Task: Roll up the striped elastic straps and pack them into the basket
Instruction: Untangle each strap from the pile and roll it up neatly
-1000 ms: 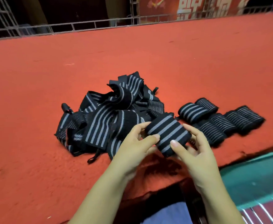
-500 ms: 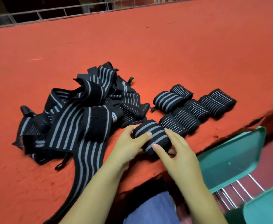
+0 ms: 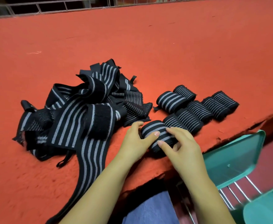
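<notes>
While on the table, the roll sits between our hands. Left hand and right hand grip it, fingers curled round.

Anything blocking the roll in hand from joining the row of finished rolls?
Nothing visible: both hands hold the black grey-striped rolled strap directly beside the nearest finished roll on the red felt table.

My left hand reaches in from below, forearm bare, thumb stretched right and fingers curled over the far side of the rolled strap. My right hand meets it from the other side, its fingers bent and spread, thumb pressing low.
</notes>
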Demonstrator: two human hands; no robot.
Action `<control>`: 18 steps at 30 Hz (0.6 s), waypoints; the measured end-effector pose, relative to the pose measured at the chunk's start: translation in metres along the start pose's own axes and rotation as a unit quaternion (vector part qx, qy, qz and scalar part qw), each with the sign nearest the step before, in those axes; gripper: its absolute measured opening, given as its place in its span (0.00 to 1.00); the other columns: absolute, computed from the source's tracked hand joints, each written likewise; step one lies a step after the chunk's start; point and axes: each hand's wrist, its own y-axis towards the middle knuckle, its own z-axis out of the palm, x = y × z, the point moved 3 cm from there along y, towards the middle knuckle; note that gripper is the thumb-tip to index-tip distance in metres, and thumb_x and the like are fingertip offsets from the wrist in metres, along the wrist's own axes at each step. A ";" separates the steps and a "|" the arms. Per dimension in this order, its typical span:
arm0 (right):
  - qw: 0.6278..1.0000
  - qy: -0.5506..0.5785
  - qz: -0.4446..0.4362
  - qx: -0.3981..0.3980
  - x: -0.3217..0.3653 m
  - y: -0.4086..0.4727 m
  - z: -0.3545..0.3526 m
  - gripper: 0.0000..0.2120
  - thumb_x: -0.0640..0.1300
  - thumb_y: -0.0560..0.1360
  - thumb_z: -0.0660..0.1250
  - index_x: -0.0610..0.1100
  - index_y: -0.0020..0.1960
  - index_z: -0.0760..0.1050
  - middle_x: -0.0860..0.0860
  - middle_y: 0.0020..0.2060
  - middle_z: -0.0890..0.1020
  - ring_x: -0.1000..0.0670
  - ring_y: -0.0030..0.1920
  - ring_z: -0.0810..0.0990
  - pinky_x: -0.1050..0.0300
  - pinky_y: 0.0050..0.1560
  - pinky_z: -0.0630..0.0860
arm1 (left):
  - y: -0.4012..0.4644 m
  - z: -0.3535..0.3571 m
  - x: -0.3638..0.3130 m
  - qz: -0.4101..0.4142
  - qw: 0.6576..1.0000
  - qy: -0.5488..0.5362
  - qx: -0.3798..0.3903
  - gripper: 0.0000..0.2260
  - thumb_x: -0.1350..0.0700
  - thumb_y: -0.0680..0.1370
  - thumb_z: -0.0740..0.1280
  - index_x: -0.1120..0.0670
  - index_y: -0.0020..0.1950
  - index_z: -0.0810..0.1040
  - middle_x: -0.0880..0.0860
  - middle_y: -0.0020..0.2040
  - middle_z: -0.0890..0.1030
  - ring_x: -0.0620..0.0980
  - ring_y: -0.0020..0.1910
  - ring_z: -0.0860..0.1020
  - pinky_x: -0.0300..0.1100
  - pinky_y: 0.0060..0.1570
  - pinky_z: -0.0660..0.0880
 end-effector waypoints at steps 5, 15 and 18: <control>0.996 -0.057 -0.070 0.022 0.050 0.053 0.002 0.15 0.45 0.72 0.72 0.46 0.58 0.79 0.53 0.47 0.78 0.60 0.38 0.75 0.67 0.48 0.70 | -0.010 -0.033 -0.009 0.023 0.998 0.005 -0.058 0.18 0.50 0.77 0.70 0.48 0.65 0.71 0.47 0.60 0.76 0.46 0.50 0.79 0.53 0.58 0.77; 0.922 -0.294 -0.048 0.246 0.061 0.144 0.106 0.07 0.45 0.75 0.67 0.43 0.51 0.73 0.45 0.54 0.80 0.43 0.53 0.76 0.55 0.46 0.70 | -0.047 -0.097 -0.011 0.044 0.989 -0.087 -0.113 0.07 0.51 0.76 0.69 0.41 0.52 0.75 0.47 0.55 0.81 0.49 0.52 0.82 0.48 0.57 0.78; 0.975 -0.101 0.012 0.198 0.069 0.156 0.096 0.04 0.43 0.75 0.67 0.43 0.49 0.75 0.45 0.46 0.79 0.45 0.45 0.77 0.55 0.42 0.72 | -0.051 -0.110 -0.014 0.055 0.979 -0.150 -0.130 0.07 0.57 0.80 0.66 0.46 0.55 0.74 0.50 0.54 0.80 0.47 0.49 0.82 0.39 0.47 0.79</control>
